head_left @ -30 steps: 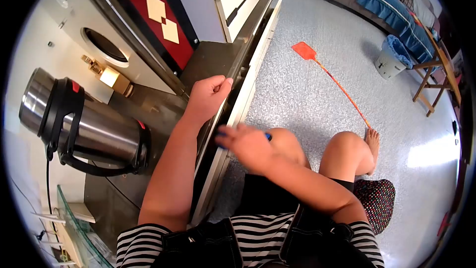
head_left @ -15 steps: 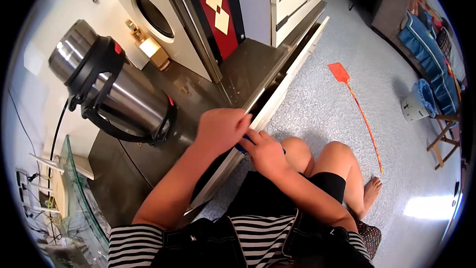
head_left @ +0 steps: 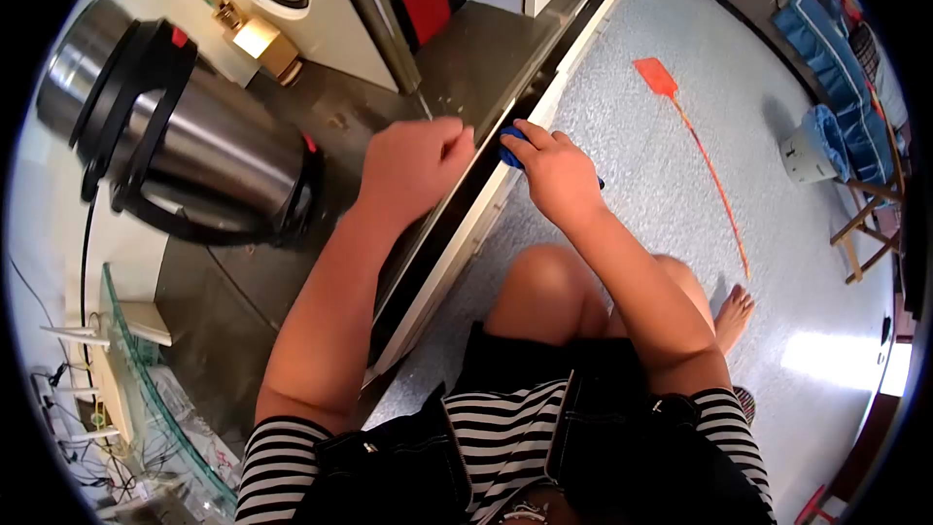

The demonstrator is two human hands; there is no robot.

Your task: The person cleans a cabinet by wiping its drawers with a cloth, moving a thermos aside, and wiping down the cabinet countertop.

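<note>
Right grip [head_left: 562,175] holds a blue object [head_left: 511,149], exposed at the fingertips [head_left: 528,129].

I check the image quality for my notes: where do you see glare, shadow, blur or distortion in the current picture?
Head view: strong glare on the floor at right, highlights on the steel flask; head view: soft shadow beside the bin; head view: left hand and right hand without strong motion blur; head view: black corners, suggesting wide-lens distortion.

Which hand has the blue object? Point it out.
The right hand: its fingers curl over the blue object by the drawer front. The left hand is curled into a fist, with nothing blue showing.
</note>
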